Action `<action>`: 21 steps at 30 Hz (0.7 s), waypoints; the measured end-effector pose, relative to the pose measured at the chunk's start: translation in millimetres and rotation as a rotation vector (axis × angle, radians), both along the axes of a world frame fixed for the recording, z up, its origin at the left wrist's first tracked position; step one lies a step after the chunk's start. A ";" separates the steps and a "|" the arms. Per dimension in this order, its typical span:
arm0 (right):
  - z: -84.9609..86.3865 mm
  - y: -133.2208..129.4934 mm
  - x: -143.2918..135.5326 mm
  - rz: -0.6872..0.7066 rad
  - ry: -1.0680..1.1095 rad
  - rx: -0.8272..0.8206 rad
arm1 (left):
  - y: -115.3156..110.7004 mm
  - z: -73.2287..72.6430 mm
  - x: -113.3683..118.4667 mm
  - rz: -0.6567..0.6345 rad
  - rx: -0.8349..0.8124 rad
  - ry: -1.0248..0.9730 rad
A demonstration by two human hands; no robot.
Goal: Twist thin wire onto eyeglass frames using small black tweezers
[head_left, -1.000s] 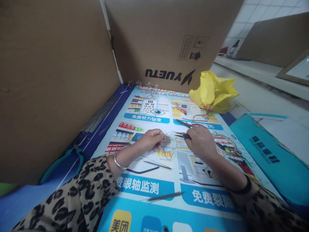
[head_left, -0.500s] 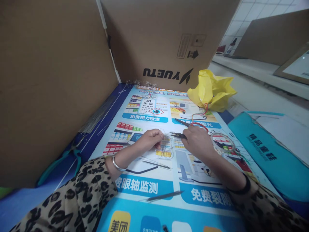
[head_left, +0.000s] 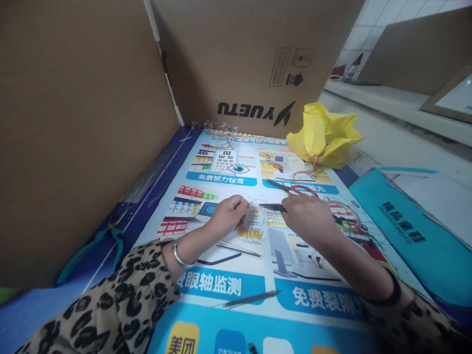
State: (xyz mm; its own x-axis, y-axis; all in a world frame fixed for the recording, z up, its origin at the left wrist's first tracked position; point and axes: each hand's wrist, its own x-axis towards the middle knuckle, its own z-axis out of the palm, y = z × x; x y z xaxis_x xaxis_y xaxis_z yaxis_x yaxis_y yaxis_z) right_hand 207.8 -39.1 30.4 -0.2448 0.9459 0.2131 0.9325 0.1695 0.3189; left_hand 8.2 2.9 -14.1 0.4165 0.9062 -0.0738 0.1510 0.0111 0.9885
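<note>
Right grip (head_left: 311, 216) encloses pliers (head_left: 273, 207), left grip (head_left: 230, 214) pinches wire (head_left: 264, 220), seemingly, above a printed poster (head_left: 313, 330) walled by cardboard (head_left: 236, 54).

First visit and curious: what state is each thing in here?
Left hand: pinching wire.
Right hand: gripping black-nosed pliers.
Wire: bent in loops.
Black-nosed pliers: jaws look closed.
Red-handled scissors: lying, partly hidden.
Teal-handled pliers: lying, handles spread.
Yellow bundle: crumpled.
Cardboard panels: standing upright.

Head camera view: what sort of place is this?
Perhaps a makeshift indoor spot for handwork: the right hand holds dark-tipped pliers over a printed poster spread flat as a work surface, with cardboard panels standing behind it and to the left.
</note>
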 end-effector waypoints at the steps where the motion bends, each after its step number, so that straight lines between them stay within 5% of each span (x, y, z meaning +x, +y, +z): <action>1: 1.0 0.6 -0.8 -0.019 0.012 -0.007 | -0.3 -0.6 0.4 0.002 0.002 0.004; 21: 6.9 0.1 -11.0 -0.068 0.029 -0.046 | -4.2 16.4 2.8 -0.201 -0.305 -0.229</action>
State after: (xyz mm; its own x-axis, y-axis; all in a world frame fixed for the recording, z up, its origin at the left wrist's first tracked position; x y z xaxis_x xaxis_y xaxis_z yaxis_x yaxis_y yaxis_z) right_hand 196.8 -39.0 37.3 -0.1737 0.9692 0.1747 0.9511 0.1191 0.2849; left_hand 11.0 -1.3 2.3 0.6192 0.7563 -0.2113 -0.0427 0.3011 0.9526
